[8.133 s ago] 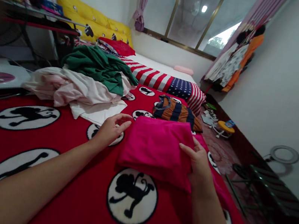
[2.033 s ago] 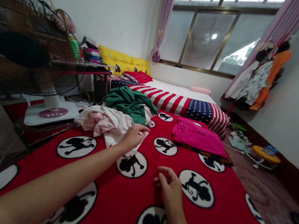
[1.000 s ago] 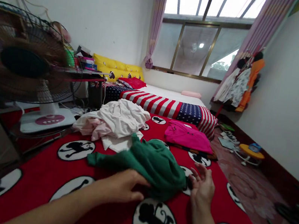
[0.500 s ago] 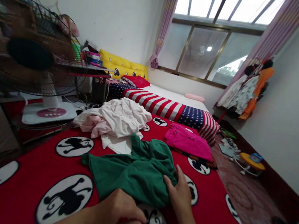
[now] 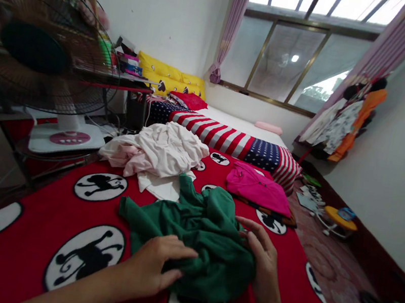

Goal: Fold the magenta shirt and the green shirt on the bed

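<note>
A crumpled green garment (image 5: 210, 245), apparently a shirt, lies bunched on the red bedspread (image 5: 33, 247) printed with black figures in white ovals. My left hand (image 5: 159, 265) is over its near left part, thumb and forefinger apart with green cloth showing between them. At the right edge of the cloth, my right hand (image 5: 261, 255) touches it with fingers stretched and apart. Part of the right fingertips is hidden behind the thumb. Beyond the green cloth sits a heap of white and pale pink clothing (image 5: 164, 150). A folded bright pink garment (image 5: 258, 188) lies farther right.
On the left stands a fan (image 5: 34, 45) with blurred blades, beside a cluttered desk (image 5: 132, 81). A second bed with a striped and starred cover (image 5: 208, 134) stands under the window. To the right are a yellow stool (image 5: 340, 218) and hanging clothes (image 5: 341, 122).
The green garment has shifted nearer and bunched up on the right. My left hand has moved forward over it. My right hand has gone slightly right. The view has tilted a little downward.
</note>
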`<action>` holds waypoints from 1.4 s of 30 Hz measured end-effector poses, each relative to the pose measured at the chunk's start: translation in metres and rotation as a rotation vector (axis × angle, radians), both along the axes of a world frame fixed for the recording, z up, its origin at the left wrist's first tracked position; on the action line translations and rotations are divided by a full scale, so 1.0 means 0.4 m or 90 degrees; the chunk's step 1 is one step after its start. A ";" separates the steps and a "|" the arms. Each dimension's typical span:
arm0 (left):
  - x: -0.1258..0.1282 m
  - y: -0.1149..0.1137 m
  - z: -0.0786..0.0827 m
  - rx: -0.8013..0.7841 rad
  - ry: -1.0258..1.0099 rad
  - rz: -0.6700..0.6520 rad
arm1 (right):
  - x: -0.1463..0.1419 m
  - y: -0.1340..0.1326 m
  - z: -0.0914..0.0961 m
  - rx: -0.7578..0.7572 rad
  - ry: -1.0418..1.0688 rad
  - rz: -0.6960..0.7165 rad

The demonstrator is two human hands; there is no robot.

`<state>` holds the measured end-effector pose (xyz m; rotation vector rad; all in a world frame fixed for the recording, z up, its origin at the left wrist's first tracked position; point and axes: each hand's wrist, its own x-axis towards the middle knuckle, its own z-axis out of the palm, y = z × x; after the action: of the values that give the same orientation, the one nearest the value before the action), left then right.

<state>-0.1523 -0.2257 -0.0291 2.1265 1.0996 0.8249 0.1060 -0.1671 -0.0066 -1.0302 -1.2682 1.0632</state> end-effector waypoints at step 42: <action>-0.350 0.120 0.060 0.460 0.092 0.723 | 0.027 0.046 -0.055 0.065 -0.183 -0.326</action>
<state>-0.2923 -0.1777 -0.0053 1.9487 2.4344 1.7901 0.1166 -0.1487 -0.0284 -1.3688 -1.1753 0.4672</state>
